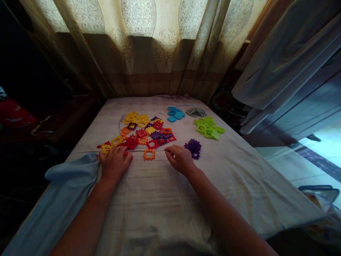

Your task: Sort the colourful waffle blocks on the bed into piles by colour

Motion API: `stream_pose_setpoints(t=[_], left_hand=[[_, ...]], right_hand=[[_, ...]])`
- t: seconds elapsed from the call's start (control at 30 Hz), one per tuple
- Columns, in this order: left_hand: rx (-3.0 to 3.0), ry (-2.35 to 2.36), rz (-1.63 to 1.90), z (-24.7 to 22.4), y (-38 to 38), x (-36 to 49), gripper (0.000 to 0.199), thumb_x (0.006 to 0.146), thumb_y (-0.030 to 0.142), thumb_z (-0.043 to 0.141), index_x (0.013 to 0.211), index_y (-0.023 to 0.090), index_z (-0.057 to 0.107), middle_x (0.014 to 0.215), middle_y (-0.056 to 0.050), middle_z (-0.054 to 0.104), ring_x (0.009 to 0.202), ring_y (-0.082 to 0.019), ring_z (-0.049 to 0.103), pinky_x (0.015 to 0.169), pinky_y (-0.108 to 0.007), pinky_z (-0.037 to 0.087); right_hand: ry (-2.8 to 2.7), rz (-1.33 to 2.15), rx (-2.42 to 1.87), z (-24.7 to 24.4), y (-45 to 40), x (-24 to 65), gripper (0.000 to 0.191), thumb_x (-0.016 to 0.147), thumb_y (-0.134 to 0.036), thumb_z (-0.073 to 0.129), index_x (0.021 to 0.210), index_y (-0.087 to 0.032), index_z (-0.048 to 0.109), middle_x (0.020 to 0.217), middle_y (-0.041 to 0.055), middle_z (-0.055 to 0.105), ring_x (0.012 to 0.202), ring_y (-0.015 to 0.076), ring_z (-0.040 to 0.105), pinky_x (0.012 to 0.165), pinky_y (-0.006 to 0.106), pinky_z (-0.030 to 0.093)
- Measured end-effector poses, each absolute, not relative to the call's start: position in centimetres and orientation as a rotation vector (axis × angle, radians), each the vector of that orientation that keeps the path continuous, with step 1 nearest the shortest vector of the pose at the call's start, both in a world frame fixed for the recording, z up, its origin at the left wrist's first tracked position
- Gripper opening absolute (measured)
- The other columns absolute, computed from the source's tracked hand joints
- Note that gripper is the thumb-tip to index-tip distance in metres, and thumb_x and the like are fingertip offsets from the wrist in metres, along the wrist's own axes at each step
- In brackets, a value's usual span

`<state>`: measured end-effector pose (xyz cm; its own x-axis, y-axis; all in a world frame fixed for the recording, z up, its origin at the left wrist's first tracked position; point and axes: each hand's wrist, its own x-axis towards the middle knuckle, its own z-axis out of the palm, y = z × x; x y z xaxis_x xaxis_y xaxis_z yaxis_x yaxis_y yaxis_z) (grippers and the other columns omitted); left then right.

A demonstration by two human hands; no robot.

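My left hand [114, 161] lies palm down with its fingers stretched over red and yellow pieces at the pile's near left edge. A red plastic interlocking piece [128, 154] shows partly under its thumb side. My right hand [179, 158] hovers over or rests on the sheet, fingers curled and tips together; whatever is between them, if anything, is hidden. Between the hands lies a square orange interlocking piece [149, 154] with an open middle. Just right of my right hand sits a small heap of purple pieces [194, 148]. The mixed pile [145, 133] holds red, orange, yellow and purple pieces.
Blue pieces [175, 113], grey pieces [195, 112] and lime green pieces [209, 128] form separate heaps at the back right. A light blue cloth [71, 181] lies along the left side of the sheet-covered surface [239, 177]. Curtains [160, 60] hang behind.
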<state>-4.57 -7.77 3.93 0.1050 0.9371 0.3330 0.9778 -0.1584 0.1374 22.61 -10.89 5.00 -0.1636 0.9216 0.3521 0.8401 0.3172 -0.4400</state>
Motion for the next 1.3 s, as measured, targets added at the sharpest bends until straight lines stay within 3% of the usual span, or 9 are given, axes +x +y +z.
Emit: stream_pose_setpoints(t=[0.2,0.37,0.5,0.7,0.8,0.93,1.03,1.13,1.3], left_hand=[[-2.349,-1.915,-0.645,3.6,-8.4,-5.6,0.029,0.089,0.038,0.052,0.100,0.024,0.074,0.120,-0.010,0.071,0.118,-0.032,0.061,0.109,-0.060,0.031],[-2.308,-1.934,-0.758,3.4,-8.2,-6.4,0.026,0.090,0.038,0.052,0.089,0.024,0.074,0.110,-0.008,0.075,0.108,-0.030,0.065,0.113,-0.057,0.028],[-2.266,-1.960,-0.767,3.4,-8.0,-6.8,0.024,0.089,0.036,0.054,0.091,0.024,0.074,0.111,-0.010,0.075,0.111,-0.033,0.064,0.114,-0.066,0.021],[-2.190,-1.999,-0.731,2.7,-8.1,-6.5,0.024,0.090,0.033,0.055,0.105,0.026,0.073,0.129,-0.012,0.067,0.125,-0.038,0.055,0.114,-0.074,0.010],[-2.189,-2.013,-0.683,2.5,-8.1,-6.4,0.028,0.092,0.035,0.053,0.110,0.027,0.072,0.133,-0.012,0.064,0.128,-0.040,0.051,0.112,-0.077,0.010],[-2.206,-2.033,-0.635,2.6,-8.1,-6.3,0.029,0.093,0.034,0.052,0.114,0.028,0.071,0.137,-0.011,0.062,0.131,-0.039,0.049,0.112,-0.077,0.011],[-2.226,-2.045,-0.604,2.8,-8.1,-6.4,0.029,0.094,0.034,0.053,0.114,0.028,0.072,0.139,-0.011,0.061,0.132,-0.038,0.049,0.112,-0.076,0.012],[-2.244,-2.051,-0.576,3.0,-8.2,-6.4,0.030,0.095,0.035,0.051,0.117,0.029,0.071,0.141,-0.011,0.060,0.133,-0.037,0.048,0.113,-0.076,0.012],[-2.246,-2.036,-0.564,3.2,-8.2,-6.3,0.032,0.095,0.034,0.049,0.118,0.028,0.070,0.140,-0.011,0.060,0.134,-0.036,0.049,0.115,-0.073,0.012]], right_hand=[[-2.257,0.168,-1.439,7.2,-7.0,16.4,0.038,0.094,-0.029,0.055,0.130,-0.023,0.063,0.130,0.0111,0.065,0.118,0.0246,0.059,0.099,0.037,0.046],[-2.440,0.136,-1.420,6.6,-3.0,10.9,0.057,0.093,-0.046,0.059,0.145,-0.027,0.047,0.155,0.0121,0.043,0.140,0.0294,0.038,0.113,0.050,0.032],[-2.544,0.178,-1.440,5.6,-2.1,9.5,0.051,0.093,-0.050,0.058,0.137,-0.025,0.055,0.147,0.0124,0.050,0.137,0.0311,0.041,0.111,0.053,0.031],[-2.505,0.142,-1.415,5.1,-5.9,12.4,0.037,0.092,-0.040,0.056,0.121,-0.019,0.064,0.138,0.0120,0.059,0.125,0.0274,0.050,0.107,0.048,0.034],[-2.520,0.150,-1.396,5.5,-7.6,14.2,0.039,0.088,-0.045,0.062,0.118,-0.021,0.067,0.133,0.0116,0.063,0.123,0.0283,0.051,0.105,0.048,0.034],[-2.485,0.123,-1.466,6.9,-6.9,14.2,0.035,0.093,-0.050,0.057,0.097,-0.020,0.074,0.114,0.0119,0.070,0.114,0.0278,0.056,0.101,0.046,0.035],[-2.446,0.063,-1.511,7.7,-4.5,12.4,0.030,0.094,-0.040,0.056,0.111,-0.020,0.070,0.121,0.0117,0.068,0.115,0.0273,0.056,0.100,0.045,0.037],[-2.559,0.071,-1.485,7.8,-2.2,10.2,0.045,0.088,-0.031,0.062,0.132,-0.024,0.059,0.136,0.0094,0.062,0.126,0.0279,0.050,0.104,0.045,0.037],[-2.761,0.124,-1.507,7.6,-0.7,8.7,0.044,0.087,-0.032,0.061,0.129,-0.023,0.061,0.132,0.0116,0.063,0.126,0.0308,0.051,0.108,0.050,0.034]])
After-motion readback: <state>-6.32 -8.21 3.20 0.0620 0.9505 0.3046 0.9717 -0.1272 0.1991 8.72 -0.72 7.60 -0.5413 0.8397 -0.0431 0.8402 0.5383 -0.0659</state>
